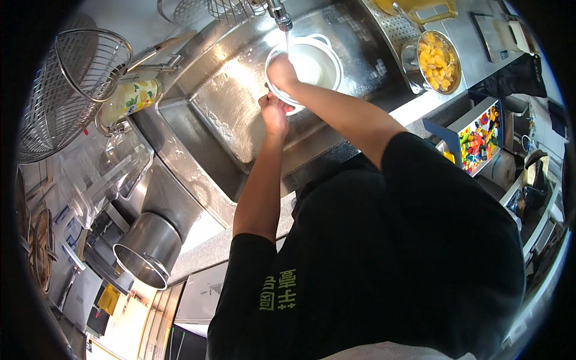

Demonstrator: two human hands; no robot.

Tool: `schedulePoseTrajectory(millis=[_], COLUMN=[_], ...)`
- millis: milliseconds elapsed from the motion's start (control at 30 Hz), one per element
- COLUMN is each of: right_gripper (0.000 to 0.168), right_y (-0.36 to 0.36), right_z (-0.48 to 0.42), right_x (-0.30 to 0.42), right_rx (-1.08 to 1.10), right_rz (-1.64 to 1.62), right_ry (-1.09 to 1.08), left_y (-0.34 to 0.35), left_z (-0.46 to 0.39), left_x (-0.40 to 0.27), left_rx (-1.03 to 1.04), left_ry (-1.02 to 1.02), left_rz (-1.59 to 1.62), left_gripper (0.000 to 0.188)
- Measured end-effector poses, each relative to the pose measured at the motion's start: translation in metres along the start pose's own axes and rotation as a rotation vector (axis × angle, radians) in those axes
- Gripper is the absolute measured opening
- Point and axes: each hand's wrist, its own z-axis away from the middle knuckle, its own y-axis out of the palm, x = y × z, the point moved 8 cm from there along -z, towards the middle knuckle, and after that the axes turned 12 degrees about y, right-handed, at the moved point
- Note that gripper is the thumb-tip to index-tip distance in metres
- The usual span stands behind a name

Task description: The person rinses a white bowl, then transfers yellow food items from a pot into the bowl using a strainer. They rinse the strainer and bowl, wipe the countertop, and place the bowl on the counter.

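Observation:
A white two-handled pot (336, 74) is tilted in the stainless steel sink (220, 117). Water falls into it from the faucet (281, 19). My left hand (274, 110) grips the pot at its near handle, low on the left side. Over the rim reaches my right hand (282, 73), against the pot's inner left wall beside the stream. The fingers of that hand are mostly hidden, so whether they hold anything cannot be seen. Pale, cloudy-looking water or the pot's white bottom shows inside.
Right of the sink stands a steel pot (436, 63) of yellow-orange chunks in liquid. A wire basket (76, 94) and a bottle with a lemon-pattern label (135, 96) are at the left. Below them lies a deep steel pot (150, 249). An open drawer (479, 139) holds small colourful items.

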Motion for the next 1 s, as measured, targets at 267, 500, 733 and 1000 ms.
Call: schedulePoseTrajectory(millis=[267, 500, 733, 1000], right_gripper=[0.024, 0.021, 0.039, 0.035], right_y=[0.026, -0.098, -0.063, -0.067], right_z=[0.045, 0.071, -0.018, 0.001], right_x=[-0.001, -0.058, 0.009, -0.023], right_rx=[0.315, 0.600, 0.495, 0.470], right_rz=[0.597, 1.126, 1.342, 1.822], right_ry=[-0.534, -1.024, -1.770, -1.549], left_y=[-0.008, -0.019, -0.006, -0.031], left_z=[-0.021, -0.038, -0.040, -0.046], left_x=[-0.006, -0.028, -0.034, -0.023], left_rx=[-0.053, -0.117, -0.047, -0.145], left_ry=[0.099, 0.130, 0.146, 0.185], left_rz=[0.081, -0.011, -0.246, -0.175], left_gripper=[0.010, 0.013, 0.019, 0.019])
